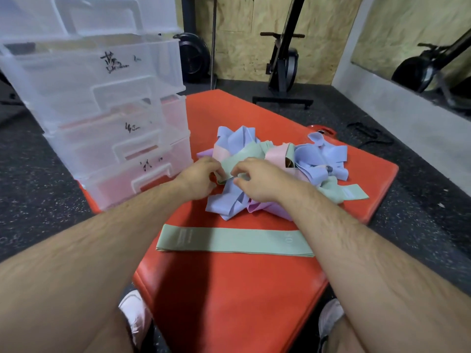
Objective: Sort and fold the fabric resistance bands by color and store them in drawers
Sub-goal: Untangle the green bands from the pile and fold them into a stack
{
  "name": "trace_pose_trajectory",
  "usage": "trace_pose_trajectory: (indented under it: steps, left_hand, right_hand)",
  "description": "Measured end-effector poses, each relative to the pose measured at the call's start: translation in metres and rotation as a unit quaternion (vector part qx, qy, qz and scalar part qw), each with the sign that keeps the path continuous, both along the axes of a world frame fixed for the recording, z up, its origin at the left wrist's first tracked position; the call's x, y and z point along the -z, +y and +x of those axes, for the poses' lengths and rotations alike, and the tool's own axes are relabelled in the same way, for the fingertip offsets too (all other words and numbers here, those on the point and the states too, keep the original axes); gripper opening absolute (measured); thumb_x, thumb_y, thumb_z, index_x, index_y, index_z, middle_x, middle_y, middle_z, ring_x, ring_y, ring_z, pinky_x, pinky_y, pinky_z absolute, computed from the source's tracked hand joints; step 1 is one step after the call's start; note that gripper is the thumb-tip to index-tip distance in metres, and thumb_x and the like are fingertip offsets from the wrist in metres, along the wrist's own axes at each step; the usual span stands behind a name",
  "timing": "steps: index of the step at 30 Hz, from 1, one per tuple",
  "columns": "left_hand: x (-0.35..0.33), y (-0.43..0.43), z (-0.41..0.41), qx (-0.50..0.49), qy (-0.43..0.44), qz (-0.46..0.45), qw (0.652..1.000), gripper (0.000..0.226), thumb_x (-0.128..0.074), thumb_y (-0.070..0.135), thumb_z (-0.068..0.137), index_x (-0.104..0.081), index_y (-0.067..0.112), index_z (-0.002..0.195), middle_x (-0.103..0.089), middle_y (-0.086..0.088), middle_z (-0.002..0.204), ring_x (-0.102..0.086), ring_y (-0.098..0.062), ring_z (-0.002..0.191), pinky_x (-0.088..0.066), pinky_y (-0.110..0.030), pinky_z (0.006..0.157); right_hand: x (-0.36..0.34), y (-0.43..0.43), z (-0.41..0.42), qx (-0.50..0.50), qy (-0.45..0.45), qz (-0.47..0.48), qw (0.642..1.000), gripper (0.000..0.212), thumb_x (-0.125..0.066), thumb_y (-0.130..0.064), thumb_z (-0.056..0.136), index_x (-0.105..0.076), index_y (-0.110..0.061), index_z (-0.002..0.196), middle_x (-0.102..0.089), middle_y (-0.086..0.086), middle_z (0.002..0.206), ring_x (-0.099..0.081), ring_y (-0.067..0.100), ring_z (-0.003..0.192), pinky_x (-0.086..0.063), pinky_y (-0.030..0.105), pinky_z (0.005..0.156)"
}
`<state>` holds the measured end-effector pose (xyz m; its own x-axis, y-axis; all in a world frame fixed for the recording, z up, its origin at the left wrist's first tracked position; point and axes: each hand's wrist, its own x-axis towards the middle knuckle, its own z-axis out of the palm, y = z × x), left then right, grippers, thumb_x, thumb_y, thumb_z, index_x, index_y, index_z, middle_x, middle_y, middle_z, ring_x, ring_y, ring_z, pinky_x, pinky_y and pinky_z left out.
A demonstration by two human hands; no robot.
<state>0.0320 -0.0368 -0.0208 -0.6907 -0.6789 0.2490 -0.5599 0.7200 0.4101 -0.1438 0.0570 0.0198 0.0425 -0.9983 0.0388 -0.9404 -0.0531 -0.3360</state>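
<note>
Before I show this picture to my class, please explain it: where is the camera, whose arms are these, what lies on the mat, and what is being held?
There is no machine here. A person wears one camera on the head, looking forward and down, so the two bare arms are their own. The left hand and the right hand both pinch a green band at the near side of a tangled pile of blue, pink, purple and green bands on an orange mat. Nearer the person, a second green band lies flat and straight. A stack of clear plastic drawers stands at the left.
</note>
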Motion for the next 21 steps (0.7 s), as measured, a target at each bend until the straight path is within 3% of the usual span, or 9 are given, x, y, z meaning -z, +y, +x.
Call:
trace_pose_trajectory:
  steps: [4,7,10,13,16,18,20,21]
  left_hand:
    - [-0.002,-0.003,-0.007,0.006,-0.017,-0.027,0.999,0.028,-0.056,-0.009,0.071,-0.074,0.005,0.087,-0.071,-0.009,0.091,-0.065,-0.028,0.091,-0.052,-0.043,0.086]
    - [-0.007,0.0,-0.008,-0.033,0.019,-0.016,0.999,0.031,-0.058,-0.01,0.071,-0.077,0.011,0.085,-0.071,-0.002,0.09,-0.065,-0.021,0.089,-0.052,-0.032,0.084]
    - [-0.021,0.006,-0.011,-0.079,0.046,-0.019,0.996,0.017,-0.072,-0.001,0.077,-0.076,0.008,0.09,-0.062,-0.003,0.091,-0.056,-0.016,0.087,-0.04,-0.022,0.077]
    - [-0.034,0.009,-0.013,-0.086,0.071,-0.021,0.994,0.002,-0.07,0.01,0.085,-0.072,0.011,0.086,-0.058,0.001,0.087,-0.055,-0.017,0.083,-0.038,-0.024,0.073]
    - [-0.046,0.019,-0.008,-0.099,0.117,-0.008,0.988,0.008,-0.059,0.008,0.09,-0.065,0.014,0.09,-0.064,0.003,0.088,-0.058,-0.016,0.081,-0.044,-0.029,0.072]
    - [-0.053,0.029,-0.002,-0.111,0.156,-0.002,0.981,0.005,-0.058,0.013,0.092,-0.061,0.015,0.091,-0.066,0.004,0.083,-0.059,-0.015,0.076,-0.045,-0.029,0.068]
    - [-0.058,0.041,0.005,-0.121,0.206,0.013,0.971,0.004,-0.058,0.017,0.095,-0.058,0.015,0.091,-0.065,0.004,0.077,-0.06,-0.014,0.072,-0.045,-0.025,0.064]
    - [-0.06,0.048,0.009,-0.128,0.233,0.022,0.964,0.005,-0.058,0.017,0.096,-0.056,0.016,0.091,-0.065,0.004,0.076,-0.06,-0.014,0.071,-0.044,-0.024,0.063]
  right_hand:
    - [0.005,-0.002,0.001,0.039,-0.048,-0.005,0.998,0.032,-0.05,-0.026,0.098,-0.064,-0.024,0.127,-0.057,-0.003,0.134,-0.056,0.019,0.118,-0.045,0.036,0.102]
    - [0.015,0.006,0.006,0.046,-0.053,-0.021,0.997,0.035,-0.048,-0.022,0.096,-0.062,-0.025,0.128,-0.057,-0.001,0.134,-0.059,0.025,0.114,-0.049,0.041,0.097]
    - [0.022,0.01,0.013,0.038,-0.04,-0.04,0.998,0.038,-0.052,-0.023,0.094,-0.056,-0.024,0.132,-0.057,0.002,0.132,-0.057,0.028,0.116,-0.049,0.045,0.097]
    - [0.019,0.008,0.018,0.052,-0.069,-0.076,0.993,0.042,-0.053,-0.022,0.094,-0.046,-0.023,0.136,-0.057,0.003,0.131,-0.059,0.03,0.111,-0.052,0.046,0.09]
    - [0.01,0.004,0.026,0.074,-0.157,-0.122,0.977,0.054,-0.053,-0.016,0.094,-0.035,-0.026,0.145,-0.059,0.005,0.129,-0.062,0.028,0.105,-0.052,0.044,0.089]
    - [0.005,0.0,0.032,0.068,-0.22,-0.148,0.962,0.048,-0.055,-0.015,0.094,-0.045,-0.028,0.139,-0.061,0.0,0.128,-0.064,0.016,0.101,-0.051,0.038,0.09]
    - [0.0,-0.001,0.038,0.047,-0.261,-0.152,0.952,0.036,-0.056,-0.014,0.094,-0.055,-0.027,0.128,-0.068,-0.007,0.104,-0.062,-0.002,0.073,-0.048,0.019,0.073]
    - [-0.003,0.0,0.04,0.042,-0.281,-0.144,0.948,0.032,-0.056,-0.012,0.095,-0.056,-0.026,0.124,-0.067,-0.006,0.089,-0.059,-0.001,0.061,-0.043,0.013,0.063]
